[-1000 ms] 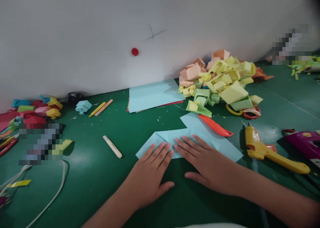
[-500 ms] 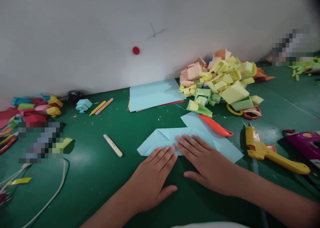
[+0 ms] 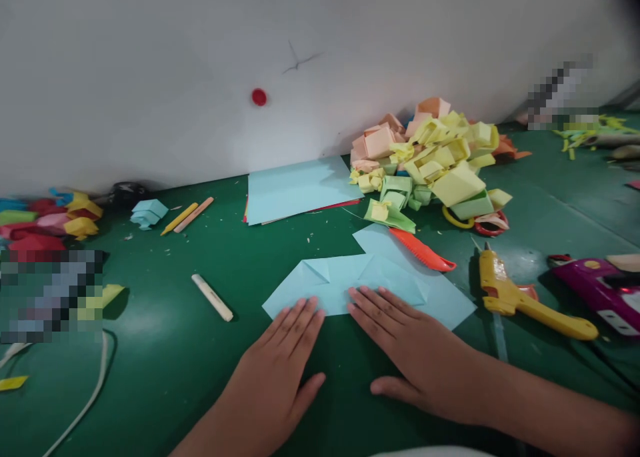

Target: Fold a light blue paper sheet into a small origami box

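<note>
A folded sheet of light blue paper (image 3: 343, 278) lies on the green table in front of me, with creased triangular flaps along its upper part. Flat on its near left edge rest the fingertips of my left hand (image 3: 280, 363), the thumb spread away. My right hand (image 3: 415, 350) presses flat on the paper's near right part, fingers stretched and thumb apart. Partly under the folded sheet's right side is another piece of light blue paper (image 3: 453, 297). An orange-red cutter (image 3: 423, 249) lies on that piece, just beyond my right hand.
Behind lie a stack of blue sheets (image 3: 303, 187) and a heap of folded paper pieces (image 3: 445, 157). A yellow glue gun (image 3: 530, 303) and a purple device (image 3: 595, 287) are at right. Left are a whitish stick (image 3: 213, 297), two crayons (image 3: 187, 215) and a white cable (image 3: 97, 383).
Both hands have moved apart and nearer to me along the paper's near edge, uncovering more of its middle. The view has shifted slightly to the right.
</note>
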{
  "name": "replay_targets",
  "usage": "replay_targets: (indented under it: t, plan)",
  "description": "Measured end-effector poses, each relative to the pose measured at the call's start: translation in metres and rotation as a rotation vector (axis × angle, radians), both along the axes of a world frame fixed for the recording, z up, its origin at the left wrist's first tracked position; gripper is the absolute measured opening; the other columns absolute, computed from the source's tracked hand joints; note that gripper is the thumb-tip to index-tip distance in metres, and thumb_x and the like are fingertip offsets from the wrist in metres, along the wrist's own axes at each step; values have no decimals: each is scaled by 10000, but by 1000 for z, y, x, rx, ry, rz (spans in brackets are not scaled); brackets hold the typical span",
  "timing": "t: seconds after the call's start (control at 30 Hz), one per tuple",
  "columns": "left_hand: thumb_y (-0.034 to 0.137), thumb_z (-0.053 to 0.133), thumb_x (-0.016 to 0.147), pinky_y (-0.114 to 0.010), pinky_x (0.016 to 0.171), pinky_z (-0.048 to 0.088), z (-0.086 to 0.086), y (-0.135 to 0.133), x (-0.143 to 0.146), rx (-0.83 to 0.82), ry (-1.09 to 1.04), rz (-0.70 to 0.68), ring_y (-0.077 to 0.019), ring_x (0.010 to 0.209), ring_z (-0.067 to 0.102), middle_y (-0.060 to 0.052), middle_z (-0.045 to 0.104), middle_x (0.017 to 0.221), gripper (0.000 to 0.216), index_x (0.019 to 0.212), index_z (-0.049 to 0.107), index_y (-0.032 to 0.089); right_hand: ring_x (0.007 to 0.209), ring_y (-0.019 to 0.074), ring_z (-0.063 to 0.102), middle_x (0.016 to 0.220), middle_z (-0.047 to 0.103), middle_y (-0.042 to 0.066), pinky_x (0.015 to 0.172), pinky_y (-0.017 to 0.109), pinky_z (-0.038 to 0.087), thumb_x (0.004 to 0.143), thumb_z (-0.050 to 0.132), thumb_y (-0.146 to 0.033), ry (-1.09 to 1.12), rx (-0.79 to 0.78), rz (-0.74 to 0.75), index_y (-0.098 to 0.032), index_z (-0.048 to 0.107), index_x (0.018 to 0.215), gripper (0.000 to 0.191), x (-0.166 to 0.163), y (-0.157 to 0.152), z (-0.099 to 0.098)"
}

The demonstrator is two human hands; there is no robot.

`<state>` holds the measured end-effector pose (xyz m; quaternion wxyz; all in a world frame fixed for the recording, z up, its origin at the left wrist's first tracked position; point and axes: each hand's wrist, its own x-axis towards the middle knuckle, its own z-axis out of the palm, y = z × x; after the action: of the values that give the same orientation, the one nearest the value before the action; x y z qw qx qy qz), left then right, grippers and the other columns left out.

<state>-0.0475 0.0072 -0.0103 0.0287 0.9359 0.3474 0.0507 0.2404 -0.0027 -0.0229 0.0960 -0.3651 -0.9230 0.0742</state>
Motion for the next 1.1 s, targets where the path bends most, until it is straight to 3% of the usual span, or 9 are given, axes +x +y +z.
replay_targets:
  t: [0.2,0.43,0.6,0.67,0.77,0.87,1.0,1.1]
  plan:
    - [219,432,977,-395,1047,526,1,-10,-36,145,18,57,-254,1373,544,-65,417,1605,706,1642,195,212,1508,348,311,1670,230,141,1192,548,389,997,497,-570,-42,-17,-132,-157,91,1642,866,31,-19,3]
    - [253,506,970,-355,969,572,25,0,-53,35,-4,26,-249,1258,643,-21,523,1534,685,1616,282,303,1515,330,300,1682,221,82,1210,569,356,1014,485,-516,-71,-90,-171,-230,22,1648,835,46,-31,7]
    - [308,495,1001,-333,858,589,25,19,-48,-135,-111,316,-238,1159,673,-75,541,1506,781,1648,58,296,1487,320,370,1663,311,94,1131,545,461,1015,480,-491,29,-103,-376,-270,55,1644,791,40,-22,15]
    - [292,521,986,-332,827,579,21,29,-43,-190,-159,344,-224,1060,682,-78,600,1415,821,1643,29,299,1439,328,442,1615,404,123,1090,552,492,1007,491,-485,69,-110,-460,-252,117,1633,765,39,-14,17]
    - [218,573,950,-324,785,544,19,39,-36,-258,-153,249,-213,928,662,-37,696,1159,665,1561,332,323,1291,339,574,1435,596,127,1005,578,534,986,527,-386,95,-123,-485,-252,313,1564,631,40,-1,18]
    - [129,543,956,-303,756,496,20,42,-29,-272,-178,63,-199,906,641,-25,703,1049,340,1233,645,296,1111,285,656,1224,694,77,936,525,560,968,495,-216,138,-152,-385,-288,559,1350,393,42,5,16]
    - [81,485,980,-320,746,452,26,37,-28,-154,-283,-134,-181,836,618,-37,701,977,284,1119,670,245,998,225,664,1096,707,56,866,414,557,973,423,-116,250,-126,-245,-268,652,1117,310,44,2,19]
    - [194,513,986,-338,782,480,33,39,-34,-248,-345,-189,-201,884,618,-61,679,1028,227,1148,665,241,1046,225,651,1163,696,60,888,390,540,949,442,-107,290,-117,-159,-267,643,1158,331,50,1,31]
